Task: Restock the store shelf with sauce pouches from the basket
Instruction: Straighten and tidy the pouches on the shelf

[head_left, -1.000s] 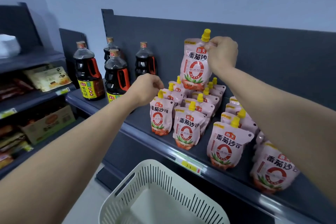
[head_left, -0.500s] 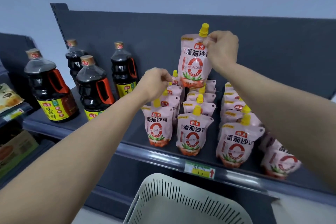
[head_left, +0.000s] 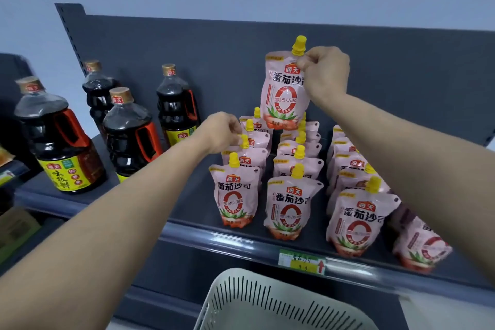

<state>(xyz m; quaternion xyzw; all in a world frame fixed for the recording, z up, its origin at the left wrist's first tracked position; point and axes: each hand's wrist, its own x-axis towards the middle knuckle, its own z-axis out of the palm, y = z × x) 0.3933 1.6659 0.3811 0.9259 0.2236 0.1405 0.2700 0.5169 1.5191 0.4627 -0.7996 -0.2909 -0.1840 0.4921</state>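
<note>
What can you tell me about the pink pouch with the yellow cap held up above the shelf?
The pink, soft plastic sauce pouch hangs upright in the air, front to the camera, above the rows of like pouches on the dark grey shelf. A yellow cap tops it; its front bears black characters and a red ring. The person's right hand pinches its top by the cap.

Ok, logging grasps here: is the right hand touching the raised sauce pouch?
Touching. The head view shows the right hand pinching the raised sauce pouch at its top edge beside the yellow cap.
</note>
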